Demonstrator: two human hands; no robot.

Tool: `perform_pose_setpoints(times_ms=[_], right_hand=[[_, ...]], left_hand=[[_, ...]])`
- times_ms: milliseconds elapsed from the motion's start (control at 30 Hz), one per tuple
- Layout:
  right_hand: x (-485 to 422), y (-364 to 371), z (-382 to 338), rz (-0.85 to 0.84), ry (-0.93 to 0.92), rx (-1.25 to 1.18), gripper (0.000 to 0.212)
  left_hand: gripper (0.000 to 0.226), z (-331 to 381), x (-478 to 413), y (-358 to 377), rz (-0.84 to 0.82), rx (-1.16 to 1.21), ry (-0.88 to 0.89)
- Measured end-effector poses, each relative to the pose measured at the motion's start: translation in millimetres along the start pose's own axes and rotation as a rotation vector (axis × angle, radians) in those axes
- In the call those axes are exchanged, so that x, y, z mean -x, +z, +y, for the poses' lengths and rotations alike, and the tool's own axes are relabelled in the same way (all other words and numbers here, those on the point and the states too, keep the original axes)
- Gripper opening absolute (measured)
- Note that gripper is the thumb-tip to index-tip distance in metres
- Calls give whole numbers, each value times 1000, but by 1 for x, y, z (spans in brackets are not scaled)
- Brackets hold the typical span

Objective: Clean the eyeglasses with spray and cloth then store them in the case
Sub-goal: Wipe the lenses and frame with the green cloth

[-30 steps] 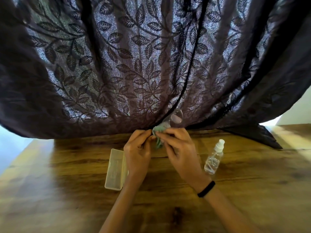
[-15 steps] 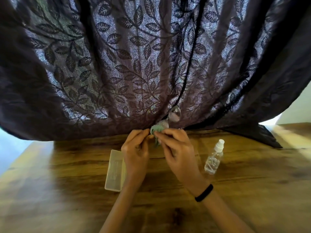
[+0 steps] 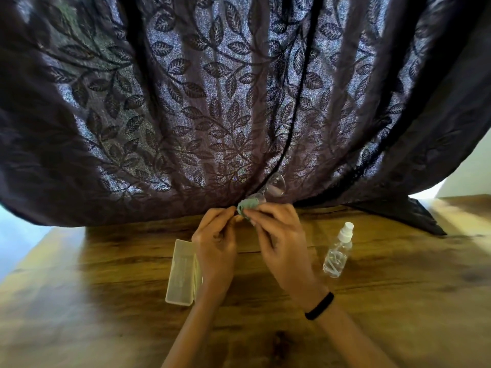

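Observation:
Clear-framed eyeglasses (image 3: 276, 185) are held up above the wooden table (image 3: 398, 301), one lens showing against the curtain. A small green cloth (image 3: 248, 204) is bunched over the nearer lens. My right hand (image 3: 281, 240) pinches the cloth around that lens. My left hand (image 3: 215, 243) grips the glasses at the near end, its fingertips touching the cloth. A pale translucent case (image 3: 182, 272) lies shut on the table just left of my left wrist. A clear spray bottle (image 3: 337, 252) with a white nozzle stands to the right of my right hand.
A dark purple curtain (image 3: 212, 102) with a leaf pattern hangs along the table's far edge, its hem resting on the wood at the right (image 3: 414, 219). The table's left edge runs diagonally at the left (image 3: 32, 251).
Both hands and the glasses have lifted slightly away from me toward the curtain. The cloth stays on the lens. Case and bottle have not moved.

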State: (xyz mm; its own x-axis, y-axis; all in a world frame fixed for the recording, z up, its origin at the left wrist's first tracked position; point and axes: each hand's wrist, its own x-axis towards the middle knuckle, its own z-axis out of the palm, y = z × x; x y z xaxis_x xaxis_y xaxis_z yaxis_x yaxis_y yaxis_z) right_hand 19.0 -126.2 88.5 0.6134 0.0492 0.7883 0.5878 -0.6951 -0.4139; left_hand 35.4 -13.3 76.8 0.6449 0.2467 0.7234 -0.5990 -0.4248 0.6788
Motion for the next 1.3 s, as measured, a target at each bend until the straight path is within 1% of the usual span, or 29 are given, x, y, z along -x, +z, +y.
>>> perform_pose_setpoints(times_ms=[100, 200, 267, 367, 400, 500, 567, 633, 733, 800, 900, 1000, 1067, 1133, 1300], right_hand=[[8, -3, 6, -14, -24, -31, 28], [9, -10, 21, -20, 20, -32, 30], [3, -16, 33, 30, 91, -23, 28], [-18, -27, 52, 150, 184, -60, 23], [-26, -30, 57, 156, 210, -80, 22], [-42, -29, 63, 73, 272, -126, 22], [-42, -25, 61, 33, 252, -119, 23], [-36, -22, 55, 41, 193, -84, 24], [-23, -18, 45, 34, 82, -51, 29], [-15, -17, 43, 26, 24, -27, 31], [-15, -20, 50, 74, 55, -1, 28], [-27, -26, 57, 82, 137, 11, 23], [-36, -29, 57, 66, 168, -20, 23], [-42, -29, 53, 57, 158, -37, 23], [-31, -20, 34, 7, 38, -32, 24]], left_hand=[[25, -5, 2, 1, 15, 18, 11], [22, -10, 4, -2, -25, 53, 8], [19, -16, 7, -4, -40, 91, 0], [18, -19, 11, -8, -60, 134, -13], [18, -18, 11, -8, -69, 143, -10], [16, -15, 13, -7, -75, 200, -2], [20, -14, 13, -6, -70, 246, -8], [28, -14, 13, -5, -49, 271, -26], [27, -16, 11, -5, -7, 323, -54], [26, -18, 10, -6, -8, 335, -51], [26, -20, 8, -8, -41, 324, -46], [34, -20, 9, -8, -54, 312, -32], [28, -19, 10, -6, -67, 329, -35], [20, -19, 10, -5, -74, 331, -31], [32, -22, 5, -4, -27, 296, -33]])
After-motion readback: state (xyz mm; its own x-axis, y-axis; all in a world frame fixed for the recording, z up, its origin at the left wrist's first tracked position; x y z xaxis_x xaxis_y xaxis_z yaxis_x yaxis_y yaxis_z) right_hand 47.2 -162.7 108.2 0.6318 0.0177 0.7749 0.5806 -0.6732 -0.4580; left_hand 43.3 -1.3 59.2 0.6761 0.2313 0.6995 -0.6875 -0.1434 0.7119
